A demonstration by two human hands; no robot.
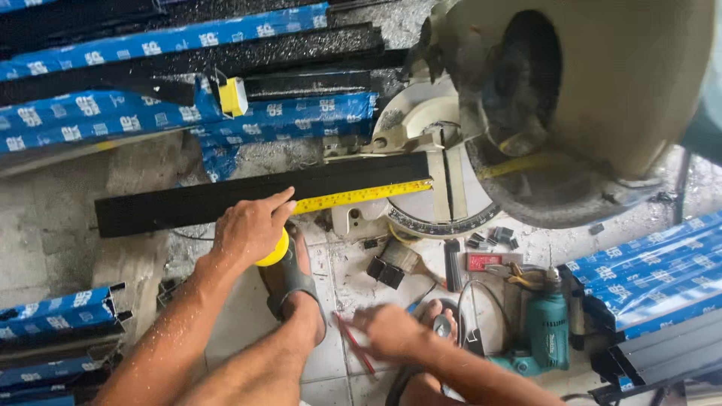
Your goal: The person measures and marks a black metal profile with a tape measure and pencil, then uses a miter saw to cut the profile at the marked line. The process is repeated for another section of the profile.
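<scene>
Dusty tiled floor holds a black bar at frame centre with tape already stretched along it by the left hand, fingers clamped on its yellow case, while the right hand, lower centre, pinches a red pencil, no mark visible yet.

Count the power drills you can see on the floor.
1. A green drill lies on the floor right of the right hand. Others may be hidden under clutter.
</scene>
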